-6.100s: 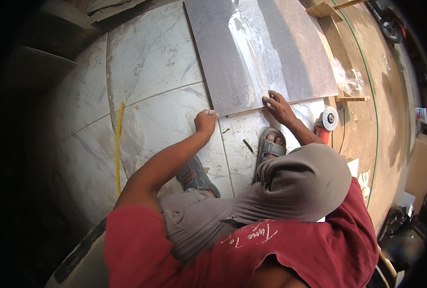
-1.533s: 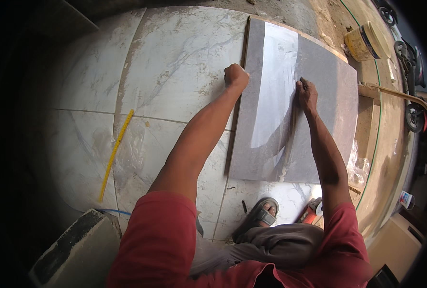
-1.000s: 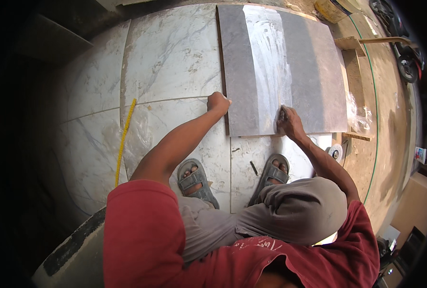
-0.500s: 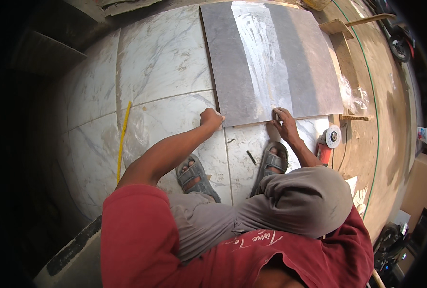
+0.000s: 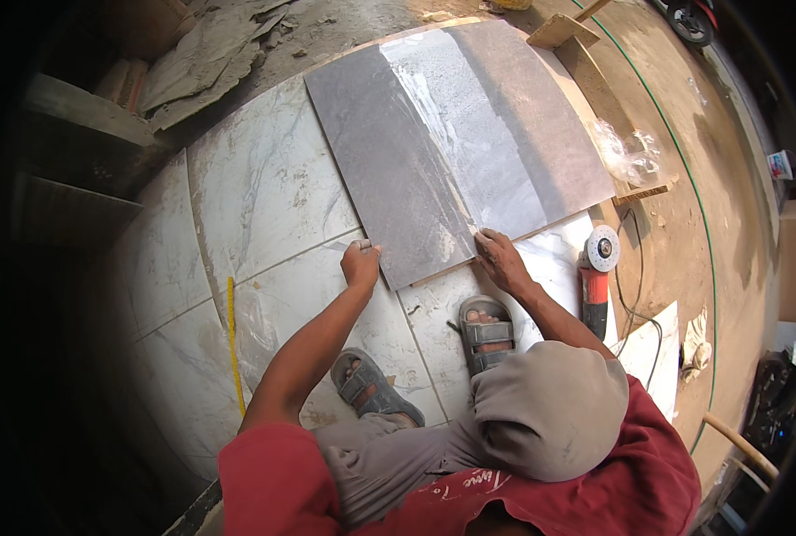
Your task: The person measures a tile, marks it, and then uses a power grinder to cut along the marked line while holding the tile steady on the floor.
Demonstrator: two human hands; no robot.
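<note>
A large grey tile (image 5: 389, 170) with a pale, shiny, smeared band (image 5: 492, 156) along it lies over white marble-look floor tiles (image 5: 273, 183). My left hand (image 5: 360, 263) is closed in a pinch at its left edge, near the close corner; what the fingers hold is too small to name. My right hand (image 5: 500, 259) rests at the near edge, by the band. Its fingers are bent together at the tile's surface, and whatever is in them is hidden.
An angle grinder (image 5: 597, 268) with a red body lies to the right, its cord trailing. Beyond it are a wooden frame (image 5: 602, 85), clear plastic (image 5: 628, 156) and a green hose (image 5: 675, 134). A yellow folding rule (image 5: 234, 344) lies left. My sandalled feet (image 5: 485, 332) stand close to the tile.
My view has turned, so the tile appears tilted and farther left, with more rubble showing beyond it. Both hands remain at the tile's edges. A dark stick on the floor is now mostly hidden.
</note>
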